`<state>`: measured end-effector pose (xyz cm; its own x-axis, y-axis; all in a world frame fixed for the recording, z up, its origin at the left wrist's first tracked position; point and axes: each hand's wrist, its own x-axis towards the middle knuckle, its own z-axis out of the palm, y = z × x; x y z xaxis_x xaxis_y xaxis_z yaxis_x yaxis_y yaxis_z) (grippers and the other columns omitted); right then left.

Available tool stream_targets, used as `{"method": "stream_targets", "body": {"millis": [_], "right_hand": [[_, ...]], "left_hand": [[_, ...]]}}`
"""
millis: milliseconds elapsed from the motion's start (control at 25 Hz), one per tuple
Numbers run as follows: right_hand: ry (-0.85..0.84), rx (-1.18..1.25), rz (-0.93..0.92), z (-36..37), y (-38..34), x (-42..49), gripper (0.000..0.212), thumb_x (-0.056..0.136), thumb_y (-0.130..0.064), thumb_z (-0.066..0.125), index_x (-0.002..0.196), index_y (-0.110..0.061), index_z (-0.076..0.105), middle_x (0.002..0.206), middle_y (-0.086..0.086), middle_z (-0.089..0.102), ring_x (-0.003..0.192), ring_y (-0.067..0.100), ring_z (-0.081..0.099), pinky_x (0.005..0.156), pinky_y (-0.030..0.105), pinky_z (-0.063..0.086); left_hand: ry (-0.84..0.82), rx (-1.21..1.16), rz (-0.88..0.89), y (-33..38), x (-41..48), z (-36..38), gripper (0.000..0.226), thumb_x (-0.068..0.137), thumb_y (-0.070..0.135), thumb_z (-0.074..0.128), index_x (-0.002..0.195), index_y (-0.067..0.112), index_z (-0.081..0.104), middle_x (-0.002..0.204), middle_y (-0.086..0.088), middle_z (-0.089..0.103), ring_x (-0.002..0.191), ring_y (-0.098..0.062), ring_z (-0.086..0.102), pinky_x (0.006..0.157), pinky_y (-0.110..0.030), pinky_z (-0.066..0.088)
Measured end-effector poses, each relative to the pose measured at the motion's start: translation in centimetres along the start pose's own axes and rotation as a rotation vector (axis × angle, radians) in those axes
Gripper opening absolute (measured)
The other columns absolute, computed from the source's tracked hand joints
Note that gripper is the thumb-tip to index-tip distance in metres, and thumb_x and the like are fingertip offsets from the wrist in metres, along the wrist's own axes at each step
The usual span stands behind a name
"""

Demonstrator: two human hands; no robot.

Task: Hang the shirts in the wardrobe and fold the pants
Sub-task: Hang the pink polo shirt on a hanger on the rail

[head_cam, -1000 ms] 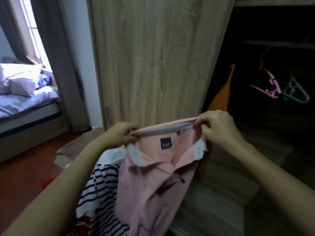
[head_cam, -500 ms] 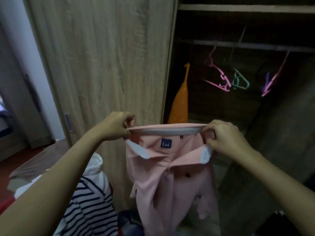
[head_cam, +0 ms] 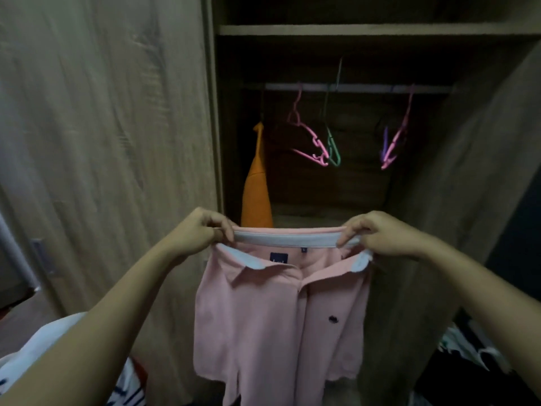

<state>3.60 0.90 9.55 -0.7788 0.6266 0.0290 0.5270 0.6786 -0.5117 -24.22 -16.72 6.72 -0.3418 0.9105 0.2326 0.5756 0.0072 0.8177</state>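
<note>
We face the open wooden wardrobe (head_cam: 351, 29), its rail (head_cam: 351, 88) carrying an orange garment (head_cam: 256, 186), a pink hanger (head_cam: 310, 139) and a green hanger (head_cam: 333, 148). Both arms reach forward, level. Our left hand (head_cam: 196, 232) and right hand (head_cam: 383, 234) each pinch one end of the collar, stretching it taut. The pink polo shirt (head_cam: 263, 317) hangs between them, below the rail.

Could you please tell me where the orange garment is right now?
In the head view, the orange garment hangs at the left side of the open wardrobe, left of the nearest pink hanger and just above the pink shirt.
</note>
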Motion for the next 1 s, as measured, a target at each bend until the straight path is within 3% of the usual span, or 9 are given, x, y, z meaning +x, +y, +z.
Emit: {"method": "stream_targets", "body": {"millis": [80, 280, 400, 520, 600, 720, 800, 880, 1000], "right_hand": [[0.057, 0.045, 0.028, -1.0, 0.8, 1.0, 0.046, 0.076, 0.011, 0.045, 0.078, -0.026, 0.072, 0.102, -0.001, 0.068, 0.086, 0.025, 0.067, 0.078, 0.041, 0.054], [0.046, -0.016, -0.020, -2.1, 0.8, 4.4, 0.041, 0.073, 0.001, 0.048, 0.086, -0.029, 0.071, 0.104, 0.002, 0.068, 0.085, 0.019, 0.066, 0.077, 0.037, 0.056], [0.042, -0.106, -0.105, -2.8, 0.3, 5.5, 0.042, 0.073, 0.003, 0.048, 0.096, -0.021, 0.073, 0.112, 0.002, 0.066, 0.097, 0.017, 0.063, 0.086, 0.033, 0.053], [0.061, -0.127, -0.166, -4.4, 0.2, 6.0, 0.039, 0.076, 0.002, 0.048, 0.101, -0.016, 0.072, 0.116, 0.001, 0.063, 0.102, 0.015, 0.060, 0.077, 0.020, 0.049], [0.087, -0.141, -0.188, -5.6, 0.3, 6.3, 0.038, 0.077, 0.001, 0.048, 0.101, -0.015, 0.072, 0.116, 0.001, 0.063, 0.098, 0.014, 0.060, 0.066, 0.014, 0.045], [0.088, -0.198, -0.201, -7.5, 0.9, 7.0, 0.037, 0.077, 0.001, 0.048, 0.101, -0.015, 0.072, 0.114, 0.001, 0.063, 0.086, 0.014, 0.060, 0.056, 0.012, 0.044], [0.089, -0.203, -0.217, -8.5, 1.1, 7.5, 0.038, 0.077, 0.003, 0.047, 0.101, -0.013, 0.072, 0.110, 0.002, 0.062, 0.082, 0.015, 0.060, 0.054, 0.011, 0.046], [0.129, -0.208, -0.242, -9.0, 1.4, 8.1, 0.039, 0.076, 0.003, 0.046, 0.100, -0.014, 0.072, 0.111, 0.003, 0.063, 0.093, 0.018, 0.060, 0.069, 0.018, 0.053], [0.158, -0.190, -0.252, -8.7, 1.7, 9.7, 0.038, 0.076, 0.002, 0.048, 0.100, -0.016, 0.072, 0.115, 0.003, 0.060, 0.104, 0.020, 0.057, 0.090, 0.037, 0.050]], "left_hand": [[0.012, 0.015, -0.023, 0.7, 2.3, 1.6, 0.041, 0.077, -0.015, 0.050, 0.060, 0.016, 0.071, 0.077, -0.005, 0.071, 0.075, -0.011, 0.065, 0.064, -0.018, 0.049], [0.138, 0.064, 0.066, 3.6, 8.1, 5.0, 0.026, 0.084, 0.005, 0.058, 0.103, 0.022, 0.064, 0.099, 0.006, 0.063, 0.088, -0.007, 0.060, 0.076, -0.022, 0.047], [0.184, 0.048, 0.051, 6.2, 13.2, 7.8, 0.024, 0.089, 0.012, 0.056, 0.109, 0.025, 0.056, 0.091, 0.004, 0.066, 0.076, -0.009, 0.063, 0.068, -0.021, 0.048], [0.232, -0.221, -0.108, 6.9, 20.9, 9.7, 0.013, 0.096, 0.026, 0.049, 0.104, 0.019, 0.056, 0.096, -0.003, 0.065, 0.080, -0.018, 0.064, 0.069, -0.029, 0.049], [0.318, -0.335, -0.191, 7.1, 26.1, 10.0, 0.032, 0.098, 0.039, 0.041, 0.103, 0.012, 0.059, 0.096, -0.008, 0.060, 0.079, -0.018, 0.059, 0.075, -0.033, 0.049], [0.388, -0.365, -0.263, 7.6, 31.8, 10.9, 0.056, 0.096, 0.046, 0.038, 0.131, 0.003, 0.048, 0.120, -0.011, 0.058, 0.108, -0.028, 0.056, 0.098, -0.040, 0.044], [0.360, -0.425, -0.252, 8.3, 33.9, 11.3, 0.049, 0.094, 0.033, 0.049, 0.130, -0.001, 0.046, 0.118, -0.017, 0.060, 0.099, -0.026, 0.061, 0.081, -0.035, 0.051], [0.384, -0.452, -0.220, 8.6, 35.0, 10.9, 0.036, 0.090, 0.007, 0.055, 0.123, -0.007, 0.049, 0.098, -0.019, 0.064, 0.072, -0.019, 0.063, 0.056, -0.025, 0.051], [0.448, -0.576, -0.176, 8.7, 35.5, 9.0, 0.032, 0.088, -0.006, 0.054, 0.119, -0.008, 0.049, 0.095, -0.018, 0.063, 0.068, -0.013, 0.060, 0.052, -0.018, 0.051]]}}
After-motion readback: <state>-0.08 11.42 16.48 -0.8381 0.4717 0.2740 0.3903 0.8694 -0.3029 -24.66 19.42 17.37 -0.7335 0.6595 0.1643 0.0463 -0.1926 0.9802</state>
